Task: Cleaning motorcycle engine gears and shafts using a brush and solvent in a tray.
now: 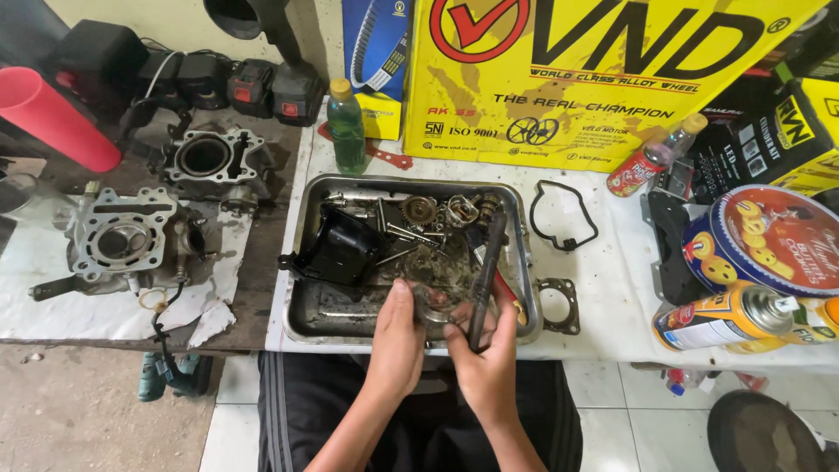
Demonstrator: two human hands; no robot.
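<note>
Pinching a small round metal part (434,306) in the left hand (398,341) over the greasy metal tray (301,262), the right hand (485,358) grips a dark rod (486,271), and oily fingers could drop either into the clutter.

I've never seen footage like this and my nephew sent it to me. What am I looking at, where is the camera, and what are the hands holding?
The camera sits on a person's head and looks down at their own two bare hands over a workbench. The left hand and right hand together hold a small round metal part; the right hand also grips a long dark rod-like tool. Below them is a metal tray of greasy engine parts, bolts and a black plastic piece. To the left lie two engine cylinder blocks. Behind stand a green bottle and a yellow cardboard box; to the right are a spray can and a round biscuit tin.
</note>
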